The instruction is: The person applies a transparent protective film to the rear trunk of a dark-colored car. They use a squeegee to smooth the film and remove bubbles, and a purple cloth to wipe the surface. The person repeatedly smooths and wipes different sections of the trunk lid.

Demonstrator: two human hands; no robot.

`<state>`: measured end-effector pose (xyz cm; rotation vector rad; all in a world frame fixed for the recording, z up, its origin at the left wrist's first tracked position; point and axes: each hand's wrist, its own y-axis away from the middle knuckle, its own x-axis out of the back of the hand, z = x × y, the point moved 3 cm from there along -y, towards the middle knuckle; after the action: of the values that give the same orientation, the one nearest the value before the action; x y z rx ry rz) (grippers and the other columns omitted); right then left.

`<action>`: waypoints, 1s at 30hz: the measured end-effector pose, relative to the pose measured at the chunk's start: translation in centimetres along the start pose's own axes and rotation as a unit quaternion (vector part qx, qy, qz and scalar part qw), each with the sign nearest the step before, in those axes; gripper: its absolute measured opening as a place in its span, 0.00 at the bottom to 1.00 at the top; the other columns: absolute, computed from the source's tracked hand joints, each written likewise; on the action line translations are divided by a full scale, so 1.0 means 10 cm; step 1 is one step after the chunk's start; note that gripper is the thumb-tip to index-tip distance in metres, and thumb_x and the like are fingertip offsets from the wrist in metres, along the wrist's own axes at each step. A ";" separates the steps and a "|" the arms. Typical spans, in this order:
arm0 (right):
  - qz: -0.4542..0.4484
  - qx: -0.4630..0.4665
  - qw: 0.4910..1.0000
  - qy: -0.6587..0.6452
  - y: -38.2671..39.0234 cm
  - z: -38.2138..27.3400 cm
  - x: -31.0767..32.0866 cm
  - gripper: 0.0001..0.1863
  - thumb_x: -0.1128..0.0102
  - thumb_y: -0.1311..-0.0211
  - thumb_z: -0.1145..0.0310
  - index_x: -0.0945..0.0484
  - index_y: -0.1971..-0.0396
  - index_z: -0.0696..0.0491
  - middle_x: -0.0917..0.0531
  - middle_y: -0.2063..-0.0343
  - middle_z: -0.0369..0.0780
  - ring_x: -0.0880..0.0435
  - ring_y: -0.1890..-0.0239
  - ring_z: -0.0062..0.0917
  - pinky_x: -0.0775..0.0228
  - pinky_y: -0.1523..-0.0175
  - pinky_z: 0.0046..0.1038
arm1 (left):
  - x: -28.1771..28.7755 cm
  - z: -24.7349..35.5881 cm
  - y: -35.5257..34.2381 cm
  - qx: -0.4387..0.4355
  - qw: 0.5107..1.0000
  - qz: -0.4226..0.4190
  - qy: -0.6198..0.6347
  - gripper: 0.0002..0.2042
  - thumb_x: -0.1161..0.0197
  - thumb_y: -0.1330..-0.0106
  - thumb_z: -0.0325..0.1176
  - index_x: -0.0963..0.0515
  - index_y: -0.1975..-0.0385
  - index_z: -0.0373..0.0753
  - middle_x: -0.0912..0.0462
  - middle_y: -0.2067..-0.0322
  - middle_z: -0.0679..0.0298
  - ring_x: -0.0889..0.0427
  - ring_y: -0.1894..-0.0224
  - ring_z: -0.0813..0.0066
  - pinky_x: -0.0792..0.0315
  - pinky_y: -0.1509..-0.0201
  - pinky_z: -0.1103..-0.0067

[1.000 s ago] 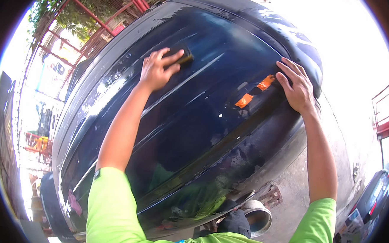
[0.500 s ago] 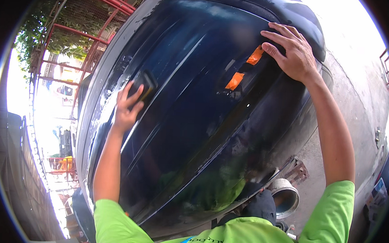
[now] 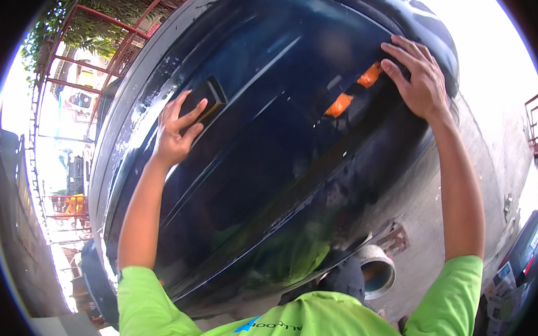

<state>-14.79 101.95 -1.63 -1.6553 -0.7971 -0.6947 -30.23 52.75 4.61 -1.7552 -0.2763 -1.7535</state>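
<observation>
A glossy dark blue car panel [image 3: 263, 162] stretches out before me, streaked with light reflections and wet-looking along its left side. On its left part, my left hand [image 3: 177, 131] is closed over a black sanding block [image 3: 213, 96] with a yellowish lower edge, which lies against the surface. My right hand [image 3: 418, 81] rests on the panel near its far right edge, fingers stretched and slightly spread, holding nothing. Close to its thumb is a piece of orange tape [image 3: 370, 74]. A second orange tape piece [image 3: 339, 105] sits a little nearer and to the left.
A bucket [image 3: 375, 272] stands on the concrete floor [image 3: 427, 199] below the panel's right edge, beside a rusty crate-like object [image 3: 393, 236]. Red metal framing [image 3: 98, 16] with foliage rises at the far left. Assorted items [image 3: 503, 292] lie at the right rim.
The whole view has shifted slightly. My left hand has slid the sanding block a little farther away along the panel. My right hand keeps about the same place by the orange tape.
</observation>
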 end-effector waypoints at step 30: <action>0.000 -0.022 1.000 0.010 -0.01 -0.06 0.04 0.23 0.39 0.26 0.47 0.15 0.41 0.44 0.20 0.34 0.36 0.26 0.30 0.34 0.36 0.26 0.40 | -0.22 0.21 -0.70 -0.050 0.998 0.011 -0.037 0.26 0.29 0.35 0.38 0.18 0.36 0.71 0.28 0.30 0.59 0.30 0.30 0.54 0.40 0.27 0.59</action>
<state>-14.64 101.42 -1.16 -1.6849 -0.7723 -0.7324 -32.59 59.97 4.69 -1.8886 -0.2039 -1.7164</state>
